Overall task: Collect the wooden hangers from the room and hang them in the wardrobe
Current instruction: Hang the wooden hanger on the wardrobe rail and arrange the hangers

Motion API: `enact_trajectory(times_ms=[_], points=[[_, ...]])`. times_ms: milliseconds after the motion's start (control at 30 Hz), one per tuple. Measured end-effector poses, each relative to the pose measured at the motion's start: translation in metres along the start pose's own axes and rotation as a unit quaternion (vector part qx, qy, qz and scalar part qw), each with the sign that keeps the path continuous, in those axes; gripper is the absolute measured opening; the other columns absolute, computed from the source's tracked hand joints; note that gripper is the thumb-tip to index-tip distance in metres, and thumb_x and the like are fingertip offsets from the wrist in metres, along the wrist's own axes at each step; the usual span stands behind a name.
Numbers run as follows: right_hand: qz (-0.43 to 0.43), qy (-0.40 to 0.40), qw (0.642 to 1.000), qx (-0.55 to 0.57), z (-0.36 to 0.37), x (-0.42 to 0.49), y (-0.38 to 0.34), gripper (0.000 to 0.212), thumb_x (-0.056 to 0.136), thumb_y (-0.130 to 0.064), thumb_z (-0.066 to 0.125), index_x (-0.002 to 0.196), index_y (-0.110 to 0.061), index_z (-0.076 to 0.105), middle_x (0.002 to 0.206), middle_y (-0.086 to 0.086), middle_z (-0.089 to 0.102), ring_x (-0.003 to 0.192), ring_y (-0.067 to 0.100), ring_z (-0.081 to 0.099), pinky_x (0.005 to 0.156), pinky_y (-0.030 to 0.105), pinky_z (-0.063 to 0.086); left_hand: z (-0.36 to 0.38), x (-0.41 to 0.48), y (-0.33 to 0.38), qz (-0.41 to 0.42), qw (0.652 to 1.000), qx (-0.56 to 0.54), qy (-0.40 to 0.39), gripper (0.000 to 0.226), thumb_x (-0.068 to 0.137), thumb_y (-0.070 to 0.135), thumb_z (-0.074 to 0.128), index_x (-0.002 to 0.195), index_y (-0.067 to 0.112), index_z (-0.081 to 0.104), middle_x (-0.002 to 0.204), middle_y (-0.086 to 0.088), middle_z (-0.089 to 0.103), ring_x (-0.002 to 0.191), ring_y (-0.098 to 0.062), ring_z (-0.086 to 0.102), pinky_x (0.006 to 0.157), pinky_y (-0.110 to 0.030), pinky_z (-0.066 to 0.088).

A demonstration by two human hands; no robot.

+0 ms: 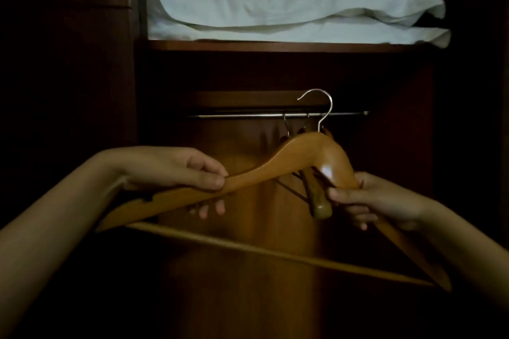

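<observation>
Darkness: we see most of the dark brown wooden wardrobe point(275, 45) interior only dimly; its left side and lower part fade to black, and we cannot make out a floor or doors.
Hidden parts: the thin chrome hanging rail point(248, 116) shows only where it catches light; its left end is lost in shadow. Behind the held hanger, the other hangers on the rail point(316, 195) are mostly covered, so we see only hook stubs, one rounded arm end and thin dark bars.
Count of hangers: one amber-brown wooden hanger with a silver wire hook point(275, 165) is in our hands; at least two more seem to hang behind it, though we cannot count them surely.
Count of pillows: two white fabric pillows point(289, 0) lie stacked on the upper shelf, the top one cut off slightly at the upper edge.
Left hand point(181, 170): we close it around the hanger's left arm, thumb on top, fingertips showing below.
Right hand point(366, 201): we grip the hanger's right arm just below the shoulder curve, fingers wrapped under it.
Task thing's place: the held hanger is tilted, in front of the rail; its hook point(322, 107) rises above the rail line and we cannot tell whether it touches the rail.
Cut off: both forearms leave the picture at the lower corners.
</observation>
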State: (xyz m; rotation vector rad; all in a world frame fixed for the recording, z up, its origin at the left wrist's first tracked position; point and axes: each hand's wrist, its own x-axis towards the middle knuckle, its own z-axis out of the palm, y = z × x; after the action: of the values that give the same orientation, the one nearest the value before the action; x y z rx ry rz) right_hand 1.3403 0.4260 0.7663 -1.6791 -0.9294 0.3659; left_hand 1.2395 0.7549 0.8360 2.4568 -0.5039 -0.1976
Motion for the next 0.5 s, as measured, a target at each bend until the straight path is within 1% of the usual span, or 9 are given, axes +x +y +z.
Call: enact_trajectory(times_ms=[67,100,133,167,200,267,333,400,500], points=[[0.022,0.058,0.998,-0.031,0.001,-0.011,-0.005,0.048,0.065,-0.046,0.076,0.078,-0.003,0.057,0.044,-0.006,0.041,0.034,0.004,0.039,0.042,0.019,0.045,0.002,0.012,0.008,-0.009,1.0,0.007,-0.002,0.022,0.086,0.037,0.065,0.097,0.018,0.069,0.095,-0.005,0.073,0.081,-0.013,0.068,0.071,-0.021,0.055],[0.033,0.077,0.996,-0.036,0.002,-0.014,-0.007,0.048,0.067,-0.045,0.074,0.083,-0.003,0.057,0.046,-0.005,0.042,0.036,0.005,0.04,0.043,0.019,0.046,0.003,0.02,0.008,-0.004,0.999,0.034,0.031,0.023,0.084,0.039,0.066,0.095,0.02,0.07,0.091,-0.001,0.074,0.081,-0.011,0.069,0.069,-0.018,0.053],[0.044,0.089,0.995,-0.021,0.005,-0.016,-0.008,0.045,0.068,-0.043,0.073,0.086,-0.004,0.057,0.048,-0.003,0.043,0.038,0.006,0.042,0.045,0.02,0.047,0.005,0.029,0.007,-0.007,0.993,0.086,0.084,0.023,0.083,0.042,0.065,0.094,0.022,0.07,0.09,0.001,0.073,0.083,-0.01,0.068,0.071,-0.018,0.052],[0.054,0.094,0.994,0.02,0.009,-0.016,-0.01,0.041,0.07,-0.04,0.072,0.085,-0.005,0.058,0.051,-0.003,0.044,0.04,0.007,0.043,0.047,0.022,0.05,0.005,0.039,0.003,-0.01,0.981,0.137,0.134,0.023,0.084,0.042,0.064,0.095,0.023,0.07,0.093,0.001,0.072,0.085,-0.01,0.066,0.074,-0.022,0.051],[0.058,0.093,0.991,0.077,0.013,-0.015,-0.013,0.035,0.073,-0.036,0.07,0.085,-0.006,0.058,0.054,-0.002,0.046,0.042,0.007,0.044,0.048,0.025,0.054,0.008,0.048,-0.001,-0.018,0.967,0.174,0.187,0.024,0.087,0.041,0.062,0.099,0.023,0.069,0.097,0.0,0.069,0.089,-0.012,0.064,0.079,-0.026,0.051],[0.056,0.069,0.98,0.176,0.024,-0.01,-0.019,0.026,0.079,-0.028,0.066,0.092,-0.007,0.059,0.059,0.001,0.05,0.046,0.009,0.049,0.053,0.031,0.059,0.015,0.066,-0.009,-0.033,0.941,0.219,0.257,0.031,0.089,0.04,0.06,0.112,0.02,0.065,0.107,-0.002,0.065,0.097,-0.015,0.061,0.088,-0.033,0.051],[0.051,0.035,0.975,0.214,0.034,-0.002,-0.025,0.025,0.083,-0.025,0.064,0.098,-0.006,0.06,0.064,0.003,0.053,0.05,0.01,0.053,0.056,0.035,0.06,0.021,0.082,-0.017,-0.044,0.935,0.194,0.294,0.045,0.088,0.041,0.06,0.126,0.017,0.057,0.12,-0.003,0.061,0.108,-0.018,0.059,0.091,-0.032,0.05],[0.042,0.015,0.973,0.226,0.045,0.012,-0.032,0.026,0.083,-0.025,0.065,0.098,-0.004,0.066,0.065,0.003,0.056,0.052,0.011,0.056,0.056,0.033,0.059,0.026,0.096,-0.022,-0.043,0.936,0.148,0.317,0.056,0.087,0.041,0.062,0.136,0.017,0.049,0.13,-0.003,0.057,0.117,-0.02,0.056,0.091,-0.028,0.046],[0.028,0.033,0.979,0.201,0.06,0.042,-0.039,0.027,0.086,-0.027,0.061,0.1,-0.005,0.066,0.061,0.0,0.057,0.05,0.008,0.056,0.053,0.028,0.058,0.028,0.118,-0.019,-0.021,0.918,0.126,0.375,0.054,0.085,0.036,0.066,0.133,0.016,0.05,0.133,-0.006,0.055,0.12,-0.022,0.054,0.089,-0.027,0.042]])
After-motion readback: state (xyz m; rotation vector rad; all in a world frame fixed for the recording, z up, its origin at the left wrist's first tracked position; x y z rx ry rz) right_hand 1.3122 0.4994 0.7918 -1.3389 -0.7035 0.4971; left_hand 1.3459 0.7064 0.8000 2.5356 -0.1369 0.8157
